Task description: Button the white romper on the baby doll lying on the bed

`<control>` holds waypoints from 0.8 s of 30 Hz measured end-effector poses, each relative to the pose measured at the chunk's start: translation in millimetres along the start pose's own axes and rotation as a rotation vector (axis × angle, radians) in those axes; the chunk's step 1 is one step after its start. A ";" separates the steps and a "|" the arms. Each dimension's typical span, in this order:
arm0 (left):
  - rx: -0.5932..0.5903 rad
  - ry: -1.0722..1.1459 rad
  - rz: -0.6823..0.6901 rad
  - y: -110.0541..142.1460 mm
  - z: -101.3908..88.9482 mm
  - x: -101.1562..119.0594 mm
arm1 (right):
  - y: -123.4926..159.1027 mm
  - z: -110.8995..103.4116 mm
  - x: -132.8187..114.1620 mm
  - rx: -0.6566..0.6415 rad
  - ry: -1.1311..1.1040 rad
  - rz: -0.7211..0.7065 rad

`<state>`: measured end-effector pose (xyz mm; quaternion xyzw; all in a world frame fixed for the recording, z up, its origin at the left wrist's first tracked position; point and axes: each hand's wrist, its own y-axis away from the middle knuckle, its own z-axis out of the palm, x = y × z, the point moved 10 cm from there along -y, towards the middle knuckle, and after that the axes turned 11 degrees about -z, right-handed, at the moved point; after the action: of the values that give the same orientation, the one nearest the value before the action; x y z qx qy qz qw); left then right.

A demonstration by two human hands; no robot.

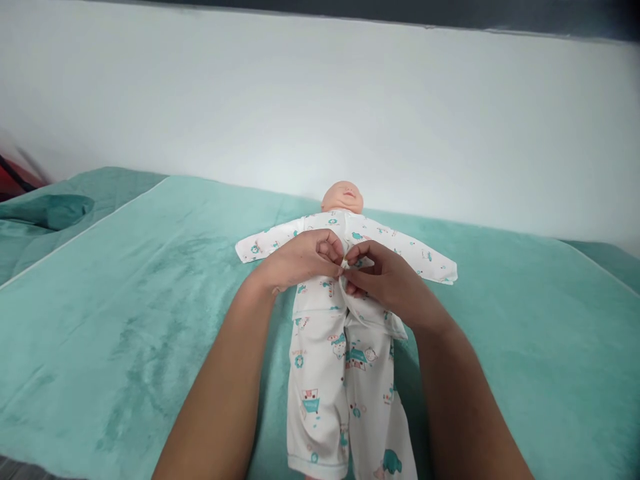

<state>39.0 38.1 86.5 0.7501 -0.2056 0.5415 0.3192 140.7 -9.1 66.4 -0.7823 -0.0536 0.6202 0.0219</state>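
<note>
the baby doll [344, 193] lies on its back on the teal blanket [125, 320], with its head at the far end by the white wall [320, 100]. its long side runs from near to far. it has on a white printed pajama top [317, 297] and pajama pants [320, 387]. the sleeves stick out to the left and right.

the left hand [303, 259] comes in from the left and the right hand [387, 280] from the right. they meet over the doll's tummy, about as close to the cloth as each other. each pinches a bit of the top's front edge, thumb to finger. i cannot tell if a button or a snap is in there. the front opening runs near to far, right between the hands. below them, the top's right flap hangs loose and slants to the right, over the pants.
</note>
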 end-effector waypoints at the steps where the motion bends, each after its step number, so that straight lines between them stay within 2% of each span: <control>1: 0.007 -0.007 -0.001 -0.1 -0.6 -0.1 | -0.2 -0.1 1.0 0.004 0.019 0.010; 7: 0.063 -0.059 0.001 -0.5 -1.4 0.9 | -1.9 -0.1 3.4 0.016 0.054 0.042; 12: 0.064 -0.039 0.038 1.3 2.0 6.8 | -1.3 -0.5 3.4 0.025 0.055 0.063; 17: 0.126 -0.080 0.066 2.6 -0.5 10.5 | -0.5 -0.3 2.4 0.020 0.068 0.061; 24: 0.068 0.030 0.095 -1.1 -0.3 6.9 | -3.1 0.1 -5.1 0.021 0.029 -0.010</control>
<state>41.8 39.4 92.7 0.7417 -0.2176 0.5738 0.2705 139.2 -6.6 71.7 -0.7907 -0.0505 0.6092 0.0341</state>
